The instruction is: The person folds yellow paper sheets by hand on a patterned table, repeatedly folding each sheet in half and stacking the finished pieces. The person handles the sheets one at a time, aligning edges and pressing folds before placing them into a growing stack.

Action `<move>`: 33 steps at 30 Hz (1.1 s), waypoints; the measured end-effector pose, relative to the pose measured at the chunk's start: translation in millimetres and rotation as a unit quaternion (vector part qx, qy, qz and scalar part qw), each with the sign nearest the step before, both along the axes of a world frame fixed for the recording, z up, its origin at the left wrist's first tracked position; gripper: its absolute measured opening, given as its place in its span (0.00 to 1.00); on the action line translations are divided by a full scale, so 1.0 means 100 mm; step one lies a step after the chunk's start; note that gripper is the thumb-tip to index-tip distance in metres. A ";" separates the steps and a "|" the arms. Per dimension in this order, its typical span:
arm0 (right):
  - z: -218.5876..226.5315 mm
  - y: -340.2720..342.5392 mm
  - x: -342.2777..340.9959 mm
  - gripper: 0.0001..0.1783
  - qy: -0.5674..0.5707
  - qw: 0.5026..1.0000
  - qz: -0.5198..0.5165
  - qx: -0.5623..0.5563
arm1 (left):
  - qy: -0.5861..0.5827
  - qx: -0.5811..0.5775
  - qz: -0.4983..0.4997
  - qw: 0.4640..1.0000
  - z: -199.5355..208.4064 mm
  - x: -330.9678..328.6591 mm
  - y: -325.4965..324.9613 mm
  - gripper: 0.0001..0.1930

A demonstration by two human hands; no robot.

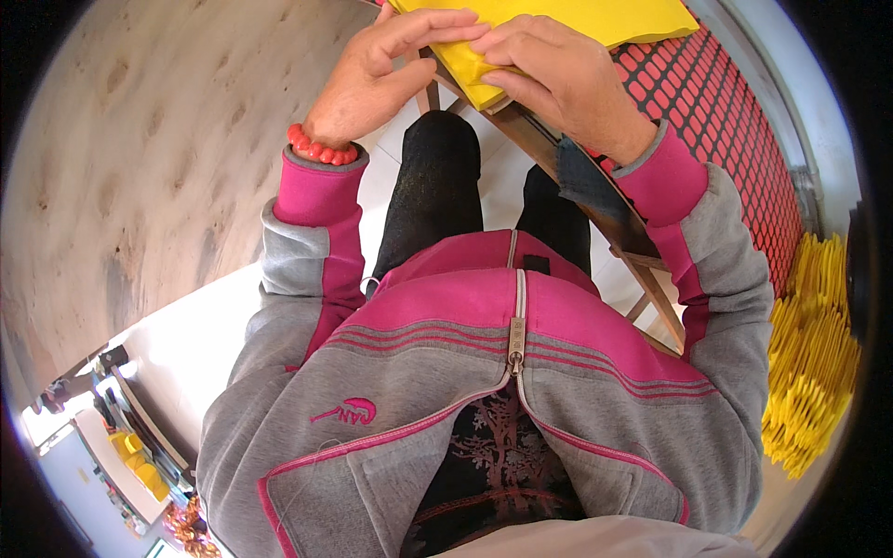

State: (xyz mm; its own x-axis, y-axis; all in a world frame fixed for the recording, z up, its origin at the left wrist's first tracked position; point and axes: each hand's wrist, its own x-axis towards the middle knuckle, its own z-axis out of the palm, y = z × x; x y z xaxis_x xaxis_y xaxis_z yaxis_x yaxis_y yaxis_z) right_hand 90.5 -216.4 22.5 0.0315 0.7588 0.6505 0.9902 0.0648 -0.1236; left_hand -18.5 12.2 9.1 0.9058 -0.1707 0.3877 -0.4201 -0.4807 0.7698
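At the top of the view, a bright yellow fabric-like sheet [577,20] lies on a surface covered in red and black mesh. My right hand [563,79] has its thumb and fingers closed on the sheet's near corner, where the material bunches up in a small fold. Across from it, my left hand [377,70] reaches in with fingers stretched and thumb apart, its fingertips on the yellow sheet beside my right fingers. A red bead bracelet [321,149] circles my left wrist.
A large wooden board [139,158] fills the left side. The red mesh-patterned surface [716,112] extends right on a wooden frame [642,274]. A tall pile of yellow folded pieces [809,358] stands at the far right. Dark blue cloth [588,177] hangs at the frame's near edge.
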 end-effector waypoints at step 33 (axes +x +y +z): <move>0.21 -0.20 -0.09 0.09 0.463 0.886 0.025 0.015 | 0.161 -0.192 0.023 0.968 0.07 0.15 -0.03 0.13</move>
